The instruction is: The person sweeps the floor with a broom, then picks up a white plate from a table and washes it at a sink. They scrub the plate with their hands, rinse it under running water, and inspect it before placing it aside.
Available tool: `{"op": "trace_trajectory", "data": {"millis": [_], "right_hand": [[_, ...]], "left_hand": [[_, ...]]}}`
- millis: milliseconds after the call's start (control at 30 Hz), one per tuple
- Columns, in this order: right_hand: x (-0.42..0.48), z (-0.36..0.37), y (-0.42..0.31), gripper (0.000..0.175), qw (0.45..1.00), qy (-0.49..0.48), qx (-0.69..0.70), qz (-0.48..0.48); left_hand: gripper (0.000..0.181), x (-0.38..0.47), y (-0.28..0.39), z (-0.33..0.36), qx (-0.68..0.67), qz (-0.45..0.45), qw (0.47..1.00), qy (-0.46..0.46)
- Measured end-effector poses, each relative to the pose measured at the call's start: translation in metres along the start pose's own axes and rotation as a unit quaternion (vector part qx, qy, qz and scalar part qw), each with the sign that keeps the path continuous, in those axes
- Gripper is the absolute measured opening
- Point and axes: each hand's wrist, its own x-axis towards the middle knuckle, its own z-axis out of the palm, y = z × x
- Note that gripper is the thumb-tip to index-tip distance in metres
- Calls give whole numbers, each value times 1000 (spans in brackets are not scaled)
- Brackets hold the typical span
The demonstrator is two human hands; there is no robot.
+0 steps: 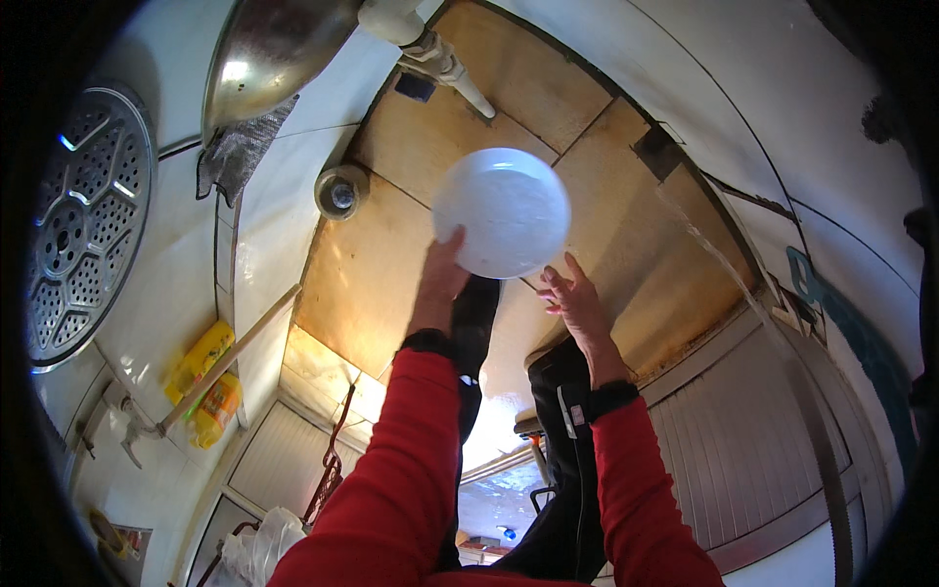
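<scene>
A round white plate (502,213) is held above the tiled floor, in front of my legs. My left hand (442,275) grips its lower left rim, the thumb lying over the edge. Just off the lower right rim is my right hand (576,297), its fingers apart and slightly curled, with nothing in it. Both arms wear red sleeves with dark cuffs.
A metal steamer rack (92,227) hangs on the left wall, beside a metal basin (271,59) and dark mesh cloth (246,147). A white drain pipe (466,88) reaches the floor. Yellow bottles (213,411) stand at left, near a water tap (128,418).
</scene>
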Motion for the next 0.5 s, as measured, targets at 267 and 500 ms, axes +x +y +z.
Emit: {"op": "trace_trajectory", "data": {"millis": [267, 500], "right_hand": [[-28, -46, 35, 71, 995, -5, -82, 54], [-43, -58, 44, 68, 997, 37, -59, 38]], "left_hand": [[49, 65, 108, -62, 127, 165, 966, 155], [34, 101, 142, 13, 359, 227, 862, 278]]}}
